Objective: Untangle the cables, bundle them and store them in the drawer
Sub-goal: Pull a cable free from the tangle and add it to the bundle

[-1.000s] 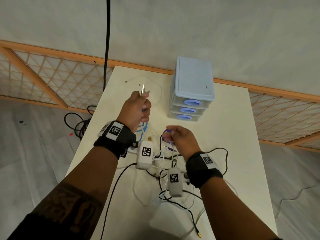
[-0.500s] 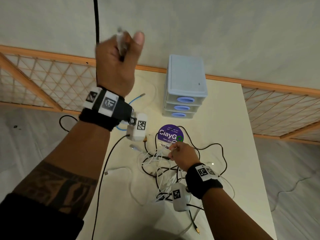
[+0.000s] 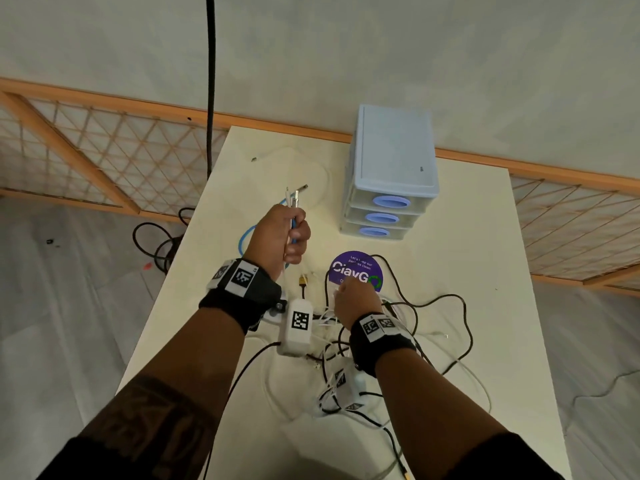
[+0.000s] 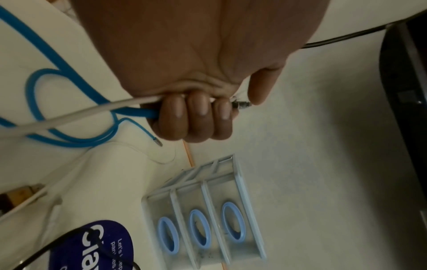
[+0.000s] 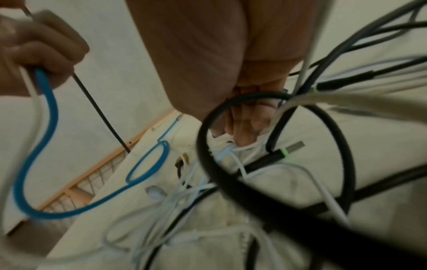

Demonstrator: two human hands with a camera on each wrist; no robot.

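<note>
My left hand (image 3: 289, 237) is held above the table's left side, fingers curled (image 4: 198, 117) round a blue cable (image 4: 46, 76) and a white cable (image 4: 76, 113). Their plug ends (image 3: 292, 199) stick up out of the fist. The blue cable (image 5: 46, 127) loops down onto the table. My right hand (image 3: 351, 294) rests on the tangle of black and white cables (image 3: 391, 344), and its fingertips (image 5: 245, 131) pinch thin white strands. A pale blue three-drawer unit (image 3: 391, 168) stands at the back, all drawers closed.
A round purple sticker (image 3: 356, 268) lies on the table (image 3: 485, 254) in front of the drawers. A thick black cord (image 3: 209, 81) hangs down at the back left. Black cable coils (image 3: 156, 244) lie on the floor to the left. A wooden lattice screen (image 3: 104, 150) lines the wall.
My left hand, raised high half a second ago, has come back down over the table, still gripping the cable ends. My right hand stays on the tangle by the purple sticker.
</note>
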